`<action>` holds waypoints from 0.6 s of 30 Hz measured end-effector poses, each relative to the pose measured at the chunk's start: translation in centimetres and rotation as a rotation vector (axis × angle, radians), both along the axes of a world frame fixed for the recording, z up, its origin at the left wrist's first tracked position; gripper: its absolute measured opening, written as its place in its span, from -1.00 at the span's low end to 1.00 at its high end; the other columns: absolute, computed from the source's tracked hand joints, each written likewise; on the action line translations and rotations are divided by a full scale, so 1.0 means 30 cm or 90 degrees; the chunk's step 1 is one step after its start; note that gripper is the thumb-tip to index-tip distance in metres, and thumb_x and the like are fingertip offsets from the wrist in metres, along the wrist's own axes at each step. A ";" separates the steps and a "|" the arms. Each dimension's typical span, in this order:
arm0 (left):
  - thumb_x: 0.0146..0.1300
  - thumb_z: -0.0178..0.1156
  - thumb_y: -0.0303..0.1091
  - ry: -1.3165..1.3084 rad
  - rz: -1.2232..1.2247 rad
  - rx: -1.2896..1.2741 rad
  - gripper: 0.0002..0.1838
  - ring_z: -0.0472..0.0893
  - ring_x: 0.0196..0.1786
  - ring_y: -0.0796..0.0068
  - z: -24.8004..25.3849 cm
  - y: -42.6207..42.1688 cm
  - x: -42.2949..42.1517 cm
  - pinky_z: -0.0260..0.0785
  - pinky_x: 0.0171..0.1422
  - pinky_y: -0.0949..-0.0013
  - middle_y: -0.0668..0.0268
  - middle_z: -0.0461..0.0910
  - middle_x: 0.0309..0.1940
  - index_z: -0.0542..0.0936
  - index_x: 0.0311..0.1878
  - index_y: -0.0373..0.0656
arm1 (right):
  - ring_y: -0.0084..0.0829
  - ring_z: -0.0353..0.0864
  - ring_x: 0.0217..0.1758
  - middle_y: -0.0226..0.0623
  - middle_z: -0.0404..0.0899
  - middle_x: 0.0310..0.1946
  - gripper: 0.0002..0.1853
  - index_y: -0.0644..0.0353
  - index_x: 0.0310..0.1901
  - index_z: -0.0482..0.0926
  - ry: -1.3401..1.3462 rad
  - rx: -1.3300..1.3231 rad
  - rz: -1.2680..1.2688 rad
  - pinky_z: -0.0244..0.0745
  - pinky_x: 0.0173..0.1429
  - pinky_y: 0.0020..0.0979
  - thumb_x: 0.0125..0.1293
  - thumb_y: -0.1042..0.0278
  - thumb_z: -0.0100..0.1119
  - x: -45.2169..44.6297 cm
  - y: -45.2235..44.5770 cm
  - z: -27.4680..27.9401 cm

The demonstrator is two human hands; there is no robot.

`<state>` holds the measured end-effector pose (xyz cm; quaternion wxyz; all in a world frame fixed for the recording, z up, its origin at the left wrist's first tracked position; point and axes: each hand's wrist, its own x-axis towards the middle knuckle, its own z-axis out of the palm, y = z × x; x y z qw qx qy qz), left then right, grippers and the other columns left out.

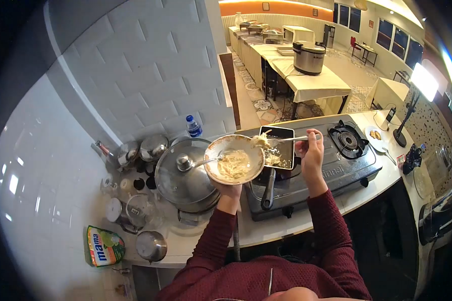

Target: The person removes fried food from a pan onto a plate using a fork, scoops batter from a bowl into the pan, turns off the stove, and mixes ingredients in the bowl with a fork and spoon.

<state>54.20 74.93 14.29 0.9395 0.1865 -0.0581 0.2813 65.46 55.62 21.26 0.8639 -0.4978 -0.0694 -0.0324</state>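
Mixture (234,164) lies in the bowl (211,158), held from beneath by the left hand (228,190) near the stove's left edge. The right hand (312,146) grips a fork (295,138), its clump (260,141) by the rim of the pan (286,149) on the stove (331,173). Portioning seems underway; next calls for lowering the clump panward.

The left hand (229,191) holds a bowl (253,149) of pale shreds (232,168); the right hand (311,146) grips 1 fork (289,139), a clump (260,141) on its end, by the rectangular pan (288,150) on the stove (347,163).
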 end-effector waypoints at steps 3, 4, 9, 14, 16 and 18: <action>0.22 -0.22 0.21 0.073 0.004 -0.128 -0.34 0.34 0.18 0.15 0.041 0.001 -0.024 0.21 0.25 0.03 0.18 0.32 0.16 0.25 0.23 -0.08 | -0.66 0.42 -0.62 -0.41 0.48 -0.63 -0.84 0.09 -0.14 0.32 -0.004 -0.025 -0.017 0.24 -0.53 -0.65 0.40 0.22 -0.19 0.034 -0.041 -0.041; 0.23 -0.22 0.20 0.069 0.006 -0.130 -0.35 0.35 0.17 0.15 0.025 0.009 -0.028 0.22 0.24 0.04 0.19 0.33 0.15 0.26 0.23 -0.07 | -0.67 0.40 -0.64 -0.40 0.48 -0.64 -0.84 0.09 -0.16 0.31 -0.010 -0.036 -0.028 0.23 -0.55 -0.66 0.40 0.22 -0.19 0.048 -0.048 -0.062; 0.23 -0.23 0.19 0.120 0.054 -0.138 -0.38 0.39 0.14 0.20 -0.044 0.029 -0.053 0.28 0.21 0.10 0.22 0.36 0.12 0.29 0.20 -0.06 | -0.53 0.48 -0.63 -0.30 0.48 -0.62 -0.84 0.16 -0.19 0.33 -0.055 -0.326 -0.113 0.37 -0.53 -0.49 0.38 0.28 -0.20 0.093 -0.027 -0.177; 0.24 -0.25 0.20 0.155 0.040 -0.154 -0.37 0.38 0.15 0.19 0.020 0.001 -0.104 0.25 0.23 0.09 0.23 0.34 0.15 0.28 0.20 -0.06 | -0.10 0.53 -0.53 -0.02 0.49 -0.61 -0.85 0.21 -0.18 0.30 -0.190 -0.595 -0.133 0.35 -0.46 -0.16 0.34 0.35 -0.21 0.038 0.028 -0.086; 0.22 -0.26 0.25 0.129 0.047 -0.106 -0.33 0.34 0.19 0.16 0.006 -0.002 -0.116 0.18 0.28 0.03 0.22 0.32 0.16 0.25 0.23 -0.04 | 0.05 0.51 -0.48 0.02 0.48 -0.62 -0.86 0.22 -0.18 0.28 -0.350 -0.665 -0.182 0.33 -0.42 -0.06 0.33 0.36 -0.20 0.053 0.041 -0.064; 0.21 -0.27 0.27 0.094 0.035 -0.084 -0.31 0.30 0.22 0.15 0.005 -0.004 -0.128 0.12 0.32 -0.01 0.21 0.30 0.19 0.23 0.25 -0.03 | 0.14 0.46 -0.41 0.09 0.47 -0.58 -0.88 0.22 -0.20 0.25 -0.321 -0.721 -0.114 0.29 -0.37 0.01 0.30 0.37 -0.18 0.048 0.033 -0.013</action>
